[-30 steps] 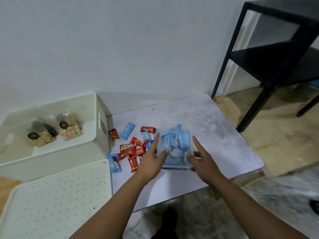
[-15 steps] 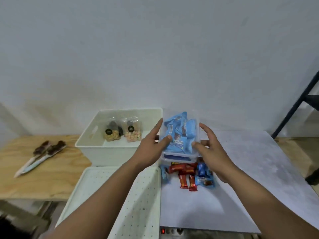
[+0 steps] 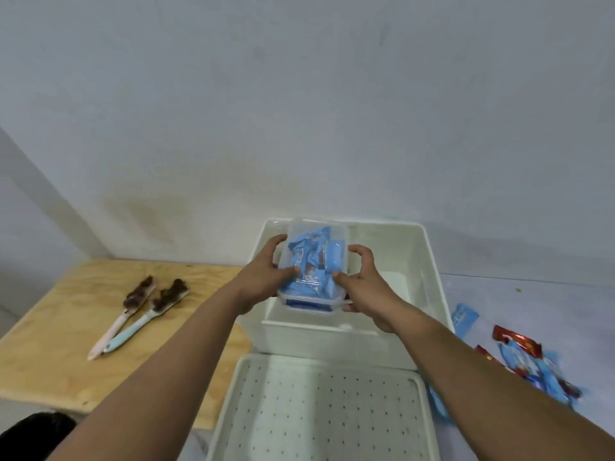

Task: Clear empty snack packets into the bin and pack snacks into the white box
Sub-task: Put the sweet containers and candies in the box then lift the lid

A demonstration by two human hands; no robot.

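Observation:
A clear plastic container [image 3: 314, 261] full of blue snack packets hangs over the left half of the open white box [image 3: 429, 277]. My left hand [image 3: 266, 274] grips its left side and my right hand [image 3: 362, 281] grips its right side. The container hides what lies in the box beneath it. Loose blue and red snack packets [image 3: 522, 361] lie on the grey table [image 3: 539, 301] to the right of the box.
The white perforated lid [image 3: 319, 410] lies in front of the box. To the left is a wooden board [image 3: 60, 344] with two soiled spatulas [image 3: 139, 314]. A dark object [image 3: 33, 434] shows at the bottom left. A plain wall stands behind.
Both hands have carried the container from above the loose packets leftwards to over the white box. The view has swung left, so the box now sits in the middle.

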